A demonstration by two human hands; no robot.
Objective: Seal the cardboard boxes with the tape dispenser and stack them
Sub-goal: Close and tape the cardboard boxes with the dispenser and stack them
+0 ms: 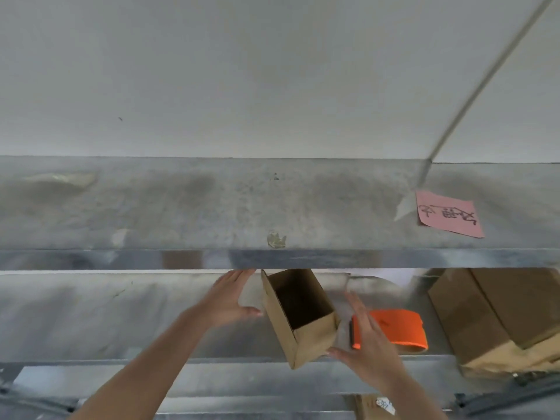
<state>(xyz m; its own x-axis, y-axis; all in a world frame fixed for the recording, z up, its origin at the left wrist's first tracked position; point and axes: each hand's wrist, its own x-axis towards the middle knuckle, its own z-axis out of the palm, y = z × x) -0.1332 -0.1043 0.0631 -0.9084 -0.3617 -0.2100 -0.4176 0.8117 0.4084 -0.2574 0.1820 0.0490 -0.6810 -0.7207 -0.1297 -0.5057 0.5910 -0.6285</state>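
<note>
Right, the biggest thing in shot is the top shelf [272, 207], a steel slab running right across, its front lip hanging just over the work. Below it, the shelf [91, 313] carries everything else. Far right, brown cartons [500, 313] pressed together fill that end.

Centre stage is the box [281, 322]: small, unsealed, mouth gaping toward us. It is tilted, and its near bottom corner shows past the shelf's front edge. Resting or lifted? I cannot tell. Just to its right lies the orange dispenser [397, 325], partly behind the right hand [366, 347].

Both hands are spread flat, fingers straight, curled round nothing. The left hand [227, 298] stands at the box's left wall with its thumb touching. The right hand is at the near right corner, thumb on the cardboard. Up top sits a pink note [445, 213].

The danger, as I read it: that box looks light and empty, and it leans at the edge, steadied by just 2 thumbs. A clumsy nudge could tip it off the front. Raising it could knock its rim on the lip above, since headroom looks tight. The right hand, swinging for the dispenser, could clip the box too.

Room to move? There is plenty leftward along the shelf. Rightward there is hardly any, with the dispenser and cartons crowding in.
</note>
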